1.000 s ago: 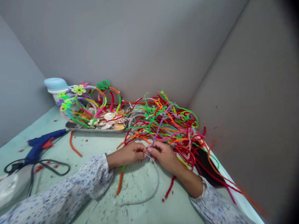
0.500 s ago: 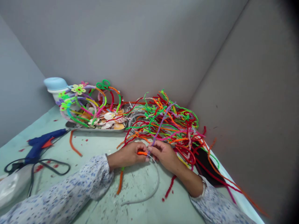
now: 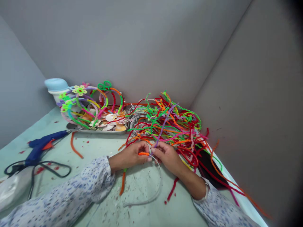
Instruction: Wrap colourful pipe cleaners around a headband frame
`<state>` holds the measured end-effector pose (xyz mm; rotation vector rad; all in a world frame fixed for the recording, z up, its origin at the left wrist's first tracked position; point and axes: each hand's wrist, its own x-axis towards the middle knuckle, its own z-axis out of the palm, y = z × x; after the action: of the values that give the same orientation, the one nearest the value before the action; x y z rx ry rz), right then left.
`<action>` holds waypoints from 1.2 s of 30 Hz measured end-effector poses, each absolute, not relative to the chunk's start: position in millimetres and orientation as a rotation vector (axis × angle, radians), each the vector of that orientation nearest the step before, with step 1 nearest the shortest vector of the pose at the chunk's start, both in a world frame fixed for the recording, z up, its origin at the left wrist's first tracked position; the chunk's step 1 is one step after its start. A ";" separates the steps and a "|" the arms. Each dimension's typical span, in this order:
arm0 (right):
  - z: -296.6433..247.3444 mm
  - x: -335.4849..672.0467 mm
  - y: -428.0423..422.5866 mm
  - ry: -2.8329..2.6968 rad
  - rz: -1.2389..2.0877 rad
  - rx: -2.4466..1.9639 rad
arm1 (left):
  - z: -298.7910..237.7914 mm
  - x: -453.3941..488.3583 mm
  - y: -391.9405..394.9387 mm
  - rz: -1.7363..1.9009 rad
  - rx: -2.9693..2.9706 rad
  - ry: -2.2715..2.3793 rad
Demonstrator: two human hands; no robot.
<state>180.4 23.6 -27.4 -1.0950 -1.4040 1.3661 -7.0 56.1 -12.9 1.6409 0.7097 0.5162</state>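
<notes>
A thin grey headband [image 3: 158,189] curves down over the table between my hands, partly wrapped in orange pipe cleaner [image 3: 143,154]. Pinched round that wrapped part is my left hand [image 3: 132,155]. Below this hand the band's other end [image 3: 122,183] comes out, wrapped in green and orange. My right hand [image 3: 167,156] is closed on a purple pipe cleaner [image 3: 163,127], whose long free end points up and away. The purple strand meets the band just past the orange wrap, between my fingertips.
A heap of coloured pipe cleaners [image 3: 175,121] lies behind my hands, beside coiled bare headbands [image 3: 138,121]. Decorated headbands [image 3: 79,91] stand in a metal tray [image 3: 99,131] of shells. At left are a blue glue gun [image 3: 39,146], its cord, and a blue-lidded bottle [image 3: 56,85].
Both hands stay at nearly the same spot. The left fingers and the orange wrap have turned slightly, and the band's bare end has shifted a little.
</notes>
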 end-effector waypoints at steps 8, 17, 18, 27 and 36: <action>-13.2 180.6 16.6 -1.378 1.470 -1.065 | -13.2 -6.3 56.2 0.480 1.564 0.688; -10.4 181.0 15.7 -1.395 1.460 -1.100 | -10.4 -5.5 55.3 0.529 1.589 0.679; -10.3 180.8 15.8 -1.394 1.454 -1.111 | -10.0 -5.2 54.9 0.548 1.579 0.679; -7.9 180.4 16.4 -1.399 1.440 -1.136 | -3.4 -2.1 49.1 0.697 1.567 0.693; -4.3 183.1 16.1 -1.389 1.463 -1.114 | -4.5 -1.8 49.0 0.664 1.520 0.730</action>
<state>183.1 16.1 -4.3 -1.1143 -1.3888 1.4626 -1.8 49.0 -4.5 1.5197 0.7299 0.6635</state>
